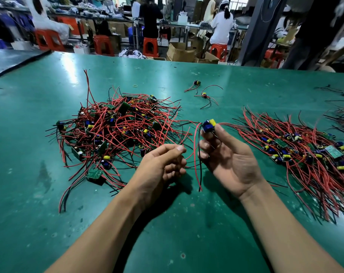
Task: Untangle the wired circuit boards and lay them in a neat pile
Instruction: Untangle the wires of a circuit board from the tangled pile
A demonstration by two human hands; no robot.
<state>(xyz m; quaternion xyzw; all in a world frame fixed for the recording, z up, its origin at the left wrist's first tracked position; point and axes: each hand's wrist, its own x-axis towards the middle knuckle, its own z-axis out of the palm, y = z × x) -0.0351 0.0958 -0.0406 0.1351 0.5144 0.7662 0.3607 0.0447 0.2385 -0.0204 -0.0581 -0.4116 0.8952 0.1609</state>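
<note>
- Green table mat (29, 134) carries all the work: a tangled heap (120, 127) left of centre and a combed-out pile (304, 154) at the right, its wires running roughly one way.
- Raised between the two, the right hand (230, 160) is palm up and pinches one circuit board (209, 126) between thumb and fingertips. The board is clear of the mat.
- Just beside it, the left hand (163, 164) has its fingers curled and its thumb against the forefinger. Whether a wire is pinched there I cannot tell.
- Red and black leads (195, 154) hang loose below the held board.
- Recommendation: keep the board steady and draw the left fingers down the leads to straighten them. Ease any strand snagged in the heap, do not tug it. Then lay the board on the right-hand pile, leads aligned with its neighbours.
</note>
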